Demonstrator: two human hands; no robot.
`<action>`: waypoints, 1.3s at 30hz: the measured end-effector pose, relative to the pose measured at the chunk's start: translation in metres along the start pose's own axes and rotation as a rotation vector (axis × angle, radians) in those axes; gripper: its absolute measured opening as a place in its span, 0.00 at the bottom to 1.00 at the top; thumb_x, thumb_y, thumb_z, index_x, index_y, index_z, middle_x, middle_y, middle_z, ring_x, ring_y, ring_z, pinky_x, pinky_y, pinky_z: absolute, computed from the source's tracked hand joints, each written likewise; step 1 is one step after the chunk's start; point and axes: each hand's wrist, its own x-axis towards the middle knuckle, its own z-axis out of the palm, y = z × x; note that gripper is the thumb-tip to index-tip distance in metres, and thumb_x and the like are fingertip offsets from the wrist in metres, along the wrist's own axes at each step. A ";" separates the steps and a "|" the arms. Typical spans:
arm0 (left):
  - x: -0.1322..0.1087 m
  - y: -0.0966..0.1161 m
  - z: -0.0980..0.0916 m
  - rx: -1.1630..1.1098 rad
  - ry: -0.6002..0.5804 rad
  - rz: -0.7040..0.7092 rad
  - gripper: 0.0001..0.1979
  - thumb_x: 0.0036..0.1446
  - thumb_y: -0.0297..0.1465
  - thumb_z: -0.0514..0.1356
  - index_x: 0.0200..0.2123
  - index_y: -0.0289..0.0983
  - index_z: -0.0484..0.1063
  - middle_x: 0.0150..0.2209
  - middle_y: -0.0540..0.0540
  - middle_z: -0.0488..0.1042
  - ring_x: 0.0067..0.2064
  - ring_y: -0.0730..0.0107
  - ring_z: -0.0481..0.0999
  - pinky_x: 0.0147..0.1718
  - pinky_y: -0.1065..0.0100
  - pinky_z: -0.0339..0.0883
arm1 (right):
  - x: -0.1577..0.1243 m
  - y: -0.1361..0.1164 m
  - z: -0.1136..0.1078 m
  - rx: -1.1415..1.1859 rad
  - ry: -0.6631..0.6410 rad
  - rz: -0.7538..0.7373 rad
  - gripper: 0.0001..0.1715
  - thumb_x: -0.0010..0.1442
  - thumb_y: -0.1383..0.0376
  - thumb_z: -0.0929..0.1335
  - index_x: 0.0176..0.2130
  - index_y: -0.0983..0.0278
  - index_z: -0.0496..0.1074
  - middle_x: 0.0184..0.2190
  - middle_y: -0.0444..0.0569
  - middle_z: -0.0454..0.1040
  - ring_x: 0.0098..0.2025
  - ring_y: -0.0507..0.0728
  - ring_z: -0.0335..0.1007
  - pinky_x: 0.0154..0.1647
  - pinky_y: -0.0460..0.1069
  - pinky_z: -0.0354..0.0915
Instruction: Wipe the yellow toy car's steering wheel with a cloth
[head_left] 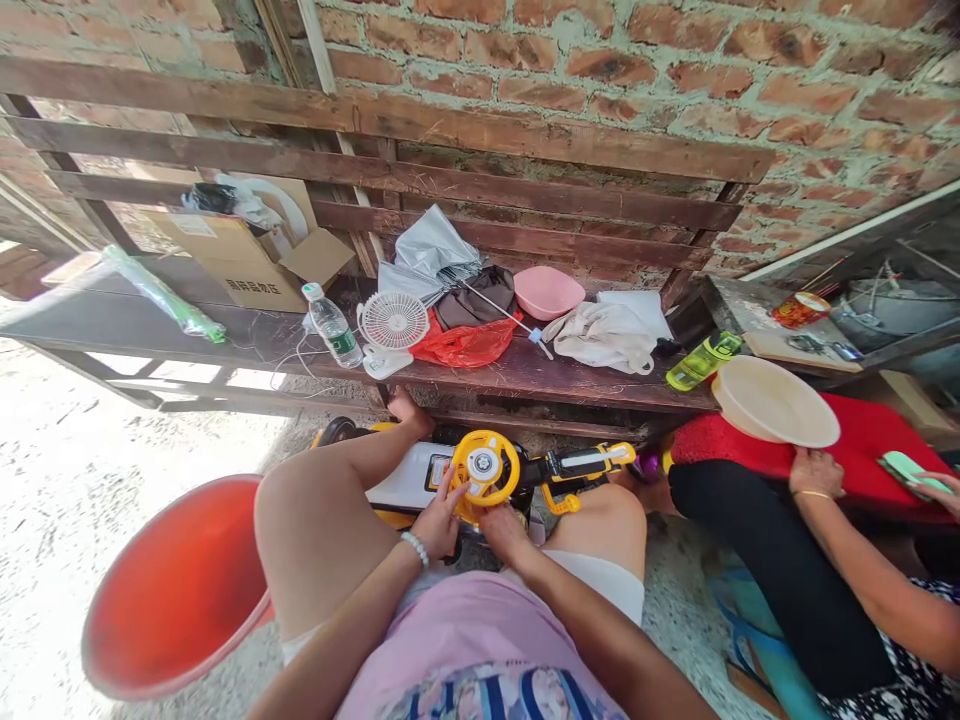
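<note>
A yellow steering wheel (486, 466) with a white hub stands on a yellow, white and black ride-on toy (397, 482) between my knees. My left hand (437, 517), with a beaded bracelet at its wrist, has its fingers closed on the near left of the wheel's rim. Just below the wheel is my right hand (504, 528); its fingers disappear under the rim, so what they touch is hidden. To the right lies the toy's black and yellow arm (589, 461), with a yellow hooked part (562, 502) beside it.
A dark bench (450, 378) ahead bears a water bottle (332, 325), a white fan (393, 322), a pink basin (547, 292) and a cardboard box (232, 262). A red tub (180, 590) is at left. At right, another person's hand (816, 472) touches a cream basin (776, 402).
</note>
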 end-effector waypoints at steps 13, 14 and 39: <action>0.002 -0.002 0.001 -0.025 -0.014 0.001 0.36 0.57 0.17 0.55 0.68 0.39 0.64 0.80 0.37 0.35 0.74 0.46 0.61 0.71 0.44 0.59 | -0.014 0.017 -0.033 -0.190 -0.058 0.349 0.33 0.70 0.71 0.55 0.68 0.57 0.67 0.65 0.58 0.71 0.59 0.65 0.71 0.55 0.56 0.71; 0.002 -0.002 0.002 -0.020 -0.017 -0.001 0.36 0.57 0.17 0.55 0.69 0.39 0.64 0.79 0.36 0.36 0.73 0.46 0.63 0.71 0.44 0.60 | -0.012 0.016 -0.032 -0.198 -0.061 0.352 0.33 0.70 0.71 0.55 0.69 0.57 0.66 0.64 0.58 0.72 0.59 0.64 0.71 0.55 0.56 0.71; 0.003 0.014 -0.003 0.005 -0.027 -0.059 0.34 0.56 0.17 0.55 0.66 0.36 0.63 0.77 0.32 0.47 0.71 0.49 0.66 0.71 0.44 0.60 | 0.008 0.049 -0.124 0.407 0.508 0.356 0.26 0.66 0.61 0.62 0.60 0.61 0.72 0.57 0.57 0.74 0.57 0.63 0.72 0.62 0.58 0.67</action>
